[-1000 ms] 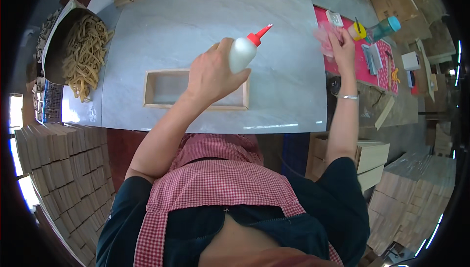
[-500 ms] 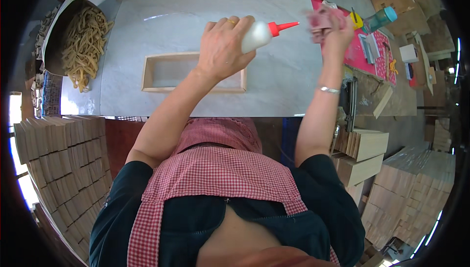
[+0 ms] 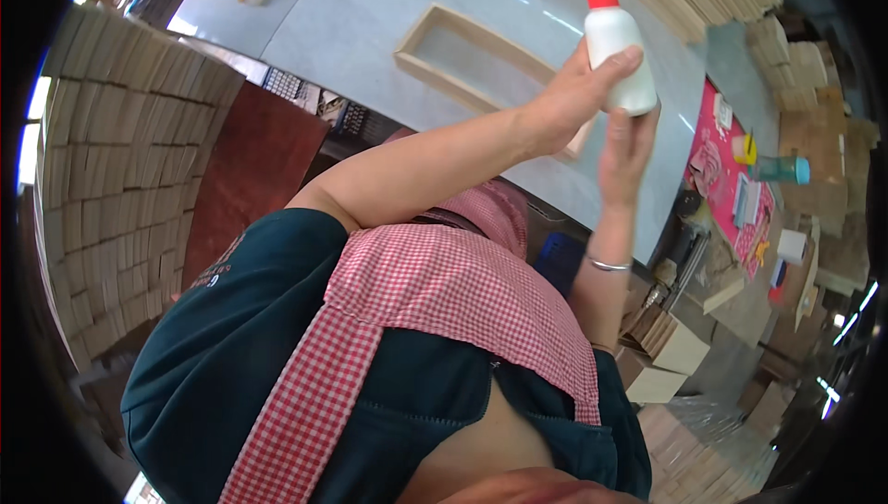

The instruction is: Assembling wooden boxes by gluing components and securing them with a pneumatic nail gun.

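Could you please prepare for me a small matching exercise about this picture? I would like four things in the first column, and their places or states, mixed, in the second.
Column one:
1. squeeze bottle
2. wooden frame
3. silver bracelet
4. transparent bottle

Column two:
a. around the right wrist
b. flat on the grey table
c. light-blue lid, to the right of the table
d. in the grip of the left hand, red nozzle pointing up in the picture

Right pairs: 1-d, 2-b, 3-a, 4-c
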A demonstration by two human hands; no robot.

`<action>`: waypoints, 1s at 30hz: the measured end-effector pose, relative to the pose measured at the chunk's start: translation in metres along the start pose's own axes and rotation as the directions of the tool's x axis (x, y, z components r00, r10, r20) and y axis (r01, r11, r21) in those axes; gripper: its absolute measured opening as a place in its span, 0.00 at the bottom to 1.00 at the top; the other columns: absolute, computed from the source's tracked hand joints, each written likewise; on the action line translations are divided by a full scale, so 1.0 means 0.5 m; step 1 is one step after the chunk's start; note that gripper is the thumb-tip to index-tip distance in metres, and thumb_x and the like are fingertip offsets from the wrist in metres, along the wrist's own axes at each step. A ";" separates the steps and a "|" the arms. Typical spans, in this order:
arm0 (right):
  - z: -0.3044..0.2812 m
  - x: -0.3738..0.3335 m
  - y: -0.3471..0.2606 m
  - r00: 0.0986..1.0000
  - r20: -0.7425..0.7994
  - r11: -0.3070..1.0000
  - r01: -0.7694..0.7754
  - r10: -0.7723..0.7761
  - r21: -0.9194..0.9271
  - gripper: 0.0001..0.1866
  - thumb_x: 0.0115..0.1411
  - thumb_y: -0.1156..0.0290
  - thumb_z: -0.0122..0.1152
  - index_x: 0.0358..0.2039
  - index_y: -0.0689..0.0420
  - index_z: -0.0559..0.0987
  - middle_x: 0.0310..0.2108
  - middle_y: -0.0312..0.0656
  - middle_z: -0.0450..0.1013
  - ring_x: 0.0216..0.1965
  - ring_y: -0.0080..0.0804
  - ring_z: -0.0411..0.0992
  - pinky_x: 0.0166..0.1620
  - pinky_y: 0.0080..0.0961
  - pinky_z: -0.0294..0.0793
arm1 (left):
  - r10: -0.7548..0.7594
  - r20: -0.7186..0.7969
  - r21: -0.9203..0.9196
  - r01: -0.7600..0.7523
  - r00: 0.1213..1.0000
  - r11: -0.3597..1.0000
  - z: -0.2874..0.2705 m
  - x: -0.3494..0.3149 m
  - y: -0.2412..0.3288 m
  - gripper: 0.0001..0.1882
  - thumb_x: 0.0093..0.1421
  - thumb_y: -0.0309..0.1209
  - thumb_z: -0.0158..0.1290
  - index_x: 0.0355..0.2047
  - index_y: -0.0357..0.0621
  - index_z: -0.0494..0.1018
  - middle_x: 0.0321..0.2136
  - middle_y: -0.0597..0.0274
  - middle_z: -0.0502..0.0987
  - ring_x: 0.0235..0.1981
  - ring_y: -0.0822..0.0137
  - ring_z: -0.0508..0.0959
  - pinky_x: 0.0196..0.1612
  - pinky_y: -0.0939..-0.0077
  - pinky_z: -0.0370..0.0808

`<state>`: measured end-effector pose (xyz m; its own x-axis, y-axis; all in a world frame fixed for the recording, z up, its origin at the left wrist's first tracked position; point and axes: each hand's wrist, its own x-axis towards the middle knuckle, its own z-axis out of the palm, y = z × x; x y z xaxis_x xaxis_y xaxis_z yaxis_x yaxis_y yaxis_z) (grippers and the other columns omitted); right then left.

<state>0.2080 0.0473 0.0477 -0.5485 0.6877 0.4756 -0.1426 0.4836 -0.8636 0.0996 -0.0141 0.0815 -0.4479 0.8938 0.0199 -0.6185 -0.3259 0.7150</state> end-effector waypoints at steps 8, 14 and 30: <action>0.085 0.034 -0.082 0.971 -0.184 0.949 -0.092 0.152 0.302 0.29 0.65 0.59 0.60 0.60 0.62 0.64 0.49 0.51 0.71 0.44 0.39 0.74 0.48 0.29 0.75 | 0.097 0.140 0.252 -0.130 0.985 0.959 -0.143 -0.102 0.032 0.28 0.71 0.45 0.51 0.63 0.39 0.65 0.61 0.50 0.68 0.61 0.60 0.71 0.62 0.62 0.69; 0.107 0.047 -0.052 0.997 -0.042 0.998 -0.068 0.068 -0.016 0.27 0.60 0.63 0.67 0.55 0.61 0.70 0.46 0.48 0.72 0.42 0.36 0.73 0.44 0.29 0.75 | 0.260 0.664 0.742 -0.572 0.702 -0.350 -0.285 -0.162 -0.011 0.20 0.63 0.36 0.54 0.53 0.45 0.74 0.55 0.57 0.72 0.57 0.58 0.71 0.65 0.59 0.64; 0.218 0.028 -0.019 0.971 0.176 0.983 -0.143 0.162 -0.113 0.27 0.54 0.69 0.70 0.53 0.58 0.72 0.47 0.47 0.73 0.44 0.38 0.74 0.47 0.30 0.77 | 0.316 0.652 0.756 -0.554 0.689 -0.349 -0.318 -0.141 -0.061 0.17 0.60 0.32 0.54 0.49 0.40 0.76 0.52 0.52 0.72 0.59 0.51 0.69 0.70 0.48 0.61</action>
<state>0.1118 -0.0068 0.0445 -0.7008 0.6506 0.2926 0.0315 0.4380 -0.8984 0.0476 -0.1161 -0.0527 -0.0839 0.7138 0.6953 0.9519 -0.1488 0.2677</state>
